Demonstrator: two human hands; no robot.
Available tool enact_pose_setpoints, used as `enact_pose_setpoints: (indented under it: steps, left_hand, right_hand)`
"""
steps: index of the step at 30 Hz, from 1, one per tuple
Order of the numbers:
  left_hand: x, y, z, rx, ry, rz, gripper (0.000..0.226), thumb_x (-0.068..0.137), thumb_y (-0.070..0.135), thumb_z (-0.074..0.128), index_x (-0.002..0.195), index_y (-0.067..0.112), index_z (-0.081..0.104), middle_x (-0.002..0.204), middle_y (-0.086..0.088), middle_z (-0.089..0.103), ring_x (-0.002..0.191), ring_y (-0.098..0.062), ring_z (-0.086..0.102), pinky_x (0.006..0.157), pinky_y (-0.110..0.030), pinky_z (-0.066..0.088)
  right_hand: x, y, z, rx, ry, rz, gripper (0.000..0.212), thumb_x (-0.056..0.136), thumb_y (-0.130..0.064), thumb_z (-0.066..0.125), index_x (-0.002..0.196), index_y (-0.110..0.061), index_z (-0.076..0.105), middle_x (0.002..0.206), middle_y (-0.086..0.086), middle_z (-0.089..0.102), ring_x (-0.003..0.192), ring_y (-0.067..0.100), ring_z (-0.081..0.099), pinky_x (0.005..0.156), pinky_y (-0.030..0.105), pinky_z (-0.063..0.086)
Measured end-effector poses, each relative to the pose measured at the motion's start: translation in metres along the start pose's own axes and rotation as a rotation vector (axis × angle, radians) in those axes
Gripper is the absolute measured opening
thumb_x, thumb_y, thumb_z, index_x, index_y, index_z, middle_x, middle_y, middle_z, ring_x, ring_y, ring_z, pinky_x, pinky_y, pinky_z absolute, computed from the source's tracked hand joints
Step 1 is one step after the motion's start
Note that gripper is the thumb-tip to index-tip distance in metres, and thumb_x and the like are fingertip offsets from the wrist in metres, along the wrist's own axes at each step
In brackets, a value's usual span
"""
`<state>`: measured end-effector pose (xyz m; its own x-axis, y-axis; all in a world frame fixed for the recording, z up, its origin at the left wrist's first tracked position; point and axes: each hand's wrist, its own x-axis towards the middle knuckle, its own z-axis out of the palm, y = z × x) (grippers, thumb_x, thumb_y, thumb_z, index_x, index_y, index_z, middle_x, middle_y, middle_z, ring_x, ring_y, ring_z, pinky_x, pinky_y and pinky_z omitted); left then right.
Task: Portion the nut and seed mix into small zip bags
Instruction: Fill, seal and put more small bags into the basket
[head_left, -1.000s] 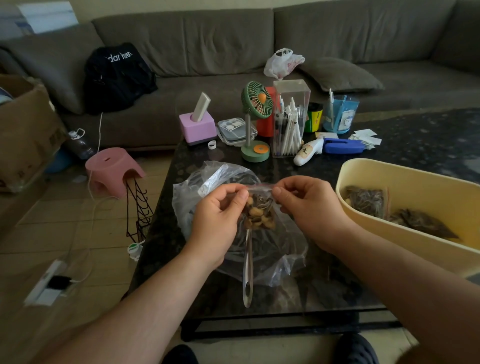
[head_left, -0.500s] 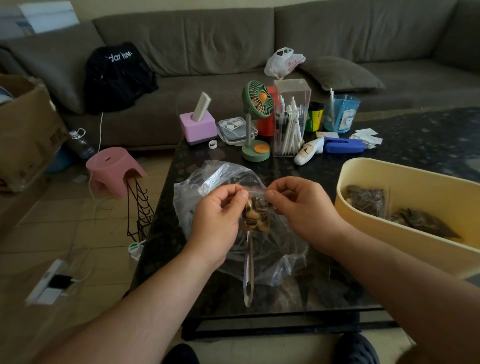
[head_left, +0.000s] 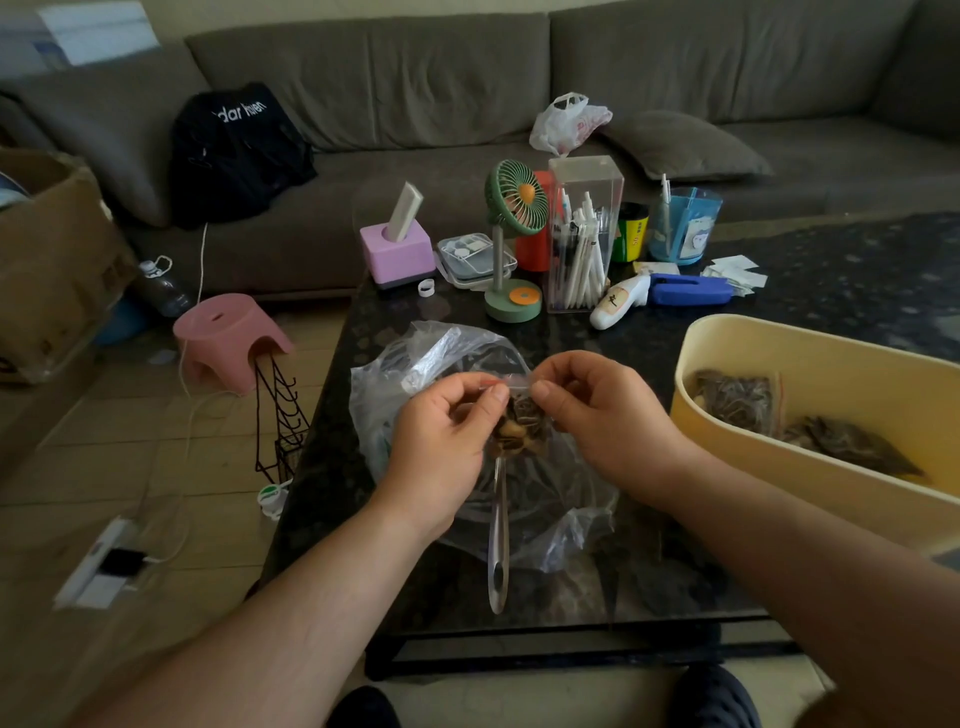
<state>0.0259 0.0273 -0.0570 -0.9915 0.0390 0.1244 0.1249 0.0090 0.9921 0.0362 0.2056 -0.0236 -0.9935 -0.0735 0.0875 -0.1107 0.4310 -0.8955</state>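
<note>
A small zip bag (head_left: 521, 426) filled with nut and seed mix hangs between my hands above the dark table. My left hand (head_left: 447, 447) pinches the left end of its top strip and my right hand (head_left: 605, 415) pinches the strip close beside it, thumbs nearly touching. Under them lies a big clear plastic bag (head_left: 415, 364) of mix with a metal spoon handle (head_left: 497, 551) sticking out toward me. A yellow tub (head_left: 810, 353) at the right holds two filled small bags (head_left: 735, 402).
At the table's far side stand a green desk fan (head_left: 514, 234), a clear pen box (head_left: 582, 234), a purple holder (head_left: 397, 254), a blue cup (head_left: 685, 223) and a blue stapler (head_left: 688, 290). A pink stool (head_left: 228, 338) and wire rack (head_left: 283, 415) are on the floor at left. A grey sofa runs behind.
My right hand has slid leftward along the bag's top strip toward my left hand, so the gap between my thumbs has closed. The bag stays above the big plastic bag.
</note>
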Motion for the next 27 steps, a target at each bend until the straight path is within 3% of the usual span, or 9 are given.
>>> enact_pose_setpoints:
  steps: [3,10,15,21,25,27]
  left_hand:
    - [-0.0012,0.0014,0.0014,0.009,-0.004,0.007,0.012,0.103,0.015,0.067,0.102,0.023,0.076,0.095,0.007,0.079,0.092,-0.007,0.076,0.076,-0.018,0.058]
    - [-0.0035,0.0016,0.0024,0.029,-0.045,0.020,0.011,0.102,0.015,0.068,0.103,0.023,0.075,0.096,0.007,0.079,0.093,-0.007,0.076,0.077,-0.019,0.059]
    - [0.0005,0.0001,-0.0015,0.075,-0.065,0.017,0.010,0.101,0.018,0.069,0.103,0.025,0.076,0.097,0.005,0.079,0.095,-0.010,0.076,0.079,-0.023,0.060]
    - [-0.0003,-0.0026,-0.0008,0.144,-0.108,0.033,0.013,0.102,0.019,0.069,0.102,0.031,0.076,0.096,0.003,0.079,0.091,-0.014,0.077,0.080,-0.033,0.063]
    - [-0.0001,-0.0030,-0.0045,0.240,-0.144,0.091,0.015,0.101,0.018,0.071,0.098,0.032,0.076,0.096,0.005,0.079,0.092,-0.011,0.077,0.081,-0.028,0.063]
    - [0.0014,-0.0006,-0.0058,0.218,-0.110,0.078,0.011,0.097,0.018,0.075,0.099,0.027,0.079,0.097,0.006,0.080,0.094,-0.010,0.077,0.084,-0.028,0.063]
  right_hand:
    - [0.0001,-0.0003,0.0024,-0.010,-0.012,-0.017,0.008,0.101,-0.022,0.066,0.104,-0.027,0.070,0.091,-0.008,0.072,0.083,-0.002,0.069,0.068,0.011,0.053]
    - [0.0019,0.0010,0.0040,-0.082,-0.001,-0.055,0.004,0.101,-0.025,0.066,0.101,-0.027,0.069,0.092,-0.008,0.069,0.083,-0.002,0.067,0.066,0.013,0.052]
    - [0.0033,0.0006,0.0006,-0.090,-0.015,-0.056,0.005,0.097,-0.027,0.070,0.101,-0.031,0.070,0.099,-0.008,0.069,0.092,0.004,0.068,0.078,0.022,0.057]
    - [0.0036,-0.0014,-0.0037,-0.279,0.012,-0.147,0.008,0.091,-0.029,0.077,0.098,-0.031,0.074,0.098,-0.013,0.065,0.090,0.001,0.064,0.078,0.016,0.055]
    - [0.0048,-0.0019,-0.0049,-0.424,-0.009,-0.221,0.004,0.092,-0.020,0.077,0.095,-0.023,0.077,0.093,-0.012,0.065,0.086,0.004,0.062,0.080,0.023,0.054]
    - [0.0051,-0.0041,-0.0049,-0.429,0.000,-0.210,0.004,0.092,-0.020,0.077,0.095,-0.022,0.077,0.090,-0.012,0.063,0.083,0.003,0.061,0.076,0.020,0.051]
